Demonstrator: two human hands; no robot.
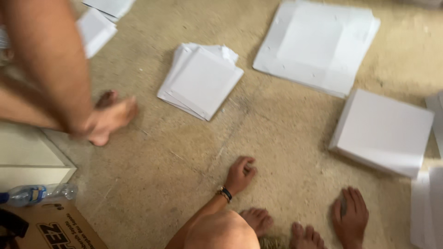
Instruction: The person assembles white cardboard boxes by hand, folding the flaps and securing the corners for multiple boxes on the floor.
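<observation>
My left hand (pixel 240 175), with a dark band at the wrist, rests on the bare concrete floor (pixel 184 157) with its fingers curled under and nothing in it. Flat on the floor to the right lies my right hand (pixel 351 216), fingers spread and empty. My bare feet (pixel 258 219) and a knee show between them at the bottom edge. Nearest ahead of my left hand lies a small stack of white square sheets (pixel 200 80). A thick white square block (pixel 383 131) sits just beyond my right hand.
Another person's arm and hand (pixel 108 120) reach down at the left, blurred, beside their foot. Larger white sheets (pixel 318 44) lie at the top right, more at the top left (pixel 97 27) and right edge (pixel 427 207). A water bottle (pixel 39 192), a cardboard box (pixel 55 228) and a cream box (pixel 27 157) stand lower left.
</observation>
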